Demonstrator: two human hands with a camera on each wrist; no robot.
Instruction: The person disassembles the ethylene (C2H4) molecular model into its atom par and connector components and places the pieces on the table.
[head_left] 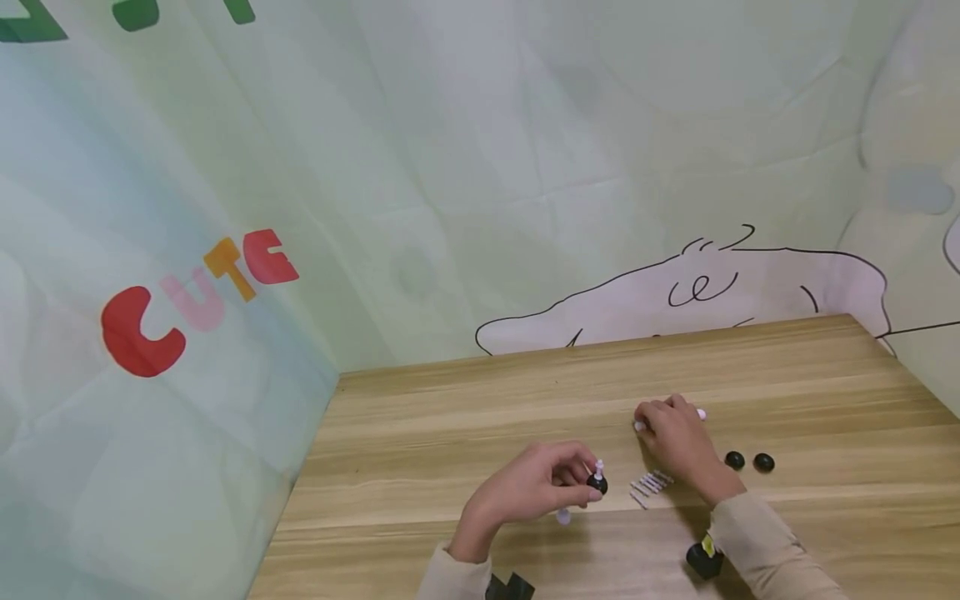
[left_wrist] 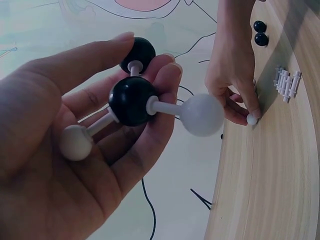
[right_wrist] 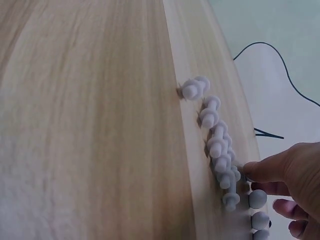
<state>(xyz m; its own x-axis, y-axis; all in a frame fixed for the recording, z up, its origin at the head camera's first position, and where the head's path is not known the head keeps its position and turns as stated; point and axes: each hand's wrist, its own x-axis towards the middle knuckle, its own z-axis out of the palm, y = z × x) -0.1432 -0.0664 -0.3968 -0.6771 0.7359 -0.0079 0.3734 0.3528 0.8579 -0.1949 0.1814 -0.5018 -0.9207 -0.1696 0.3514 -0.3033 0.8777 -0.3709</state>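
Note:
My left hand (head_left: 525,483) holds a partly built ball-and-stick molecular model between thumb and fingers. In the left wrist view the model's central black ball (left_wrist: 132,100) carries white connectors leading to a second black ball (left_wrist: 139,55) and two white balls, one large in front (left_wrist: 202,115), one near the palm (left_wrist: 76,143). Farther off, over the table, my right hand (head_left: 678,442) pinches a white ball (left_wrist: 252,119) at the tabletop. In the right wrist view its thumb hides that ball. More white balls (right_wrist: 259,220) stand in a row beneath its fingers.
White connector pegs (head_left: 649,485) lie in a rough row on the wooden table (head_left: 420,433), between the hands. Two loose black balls (head_left: 750,462) sit right of the right forearm. A printed cloth backdrop (head_left: 450,167) rises behind the table's far edge.

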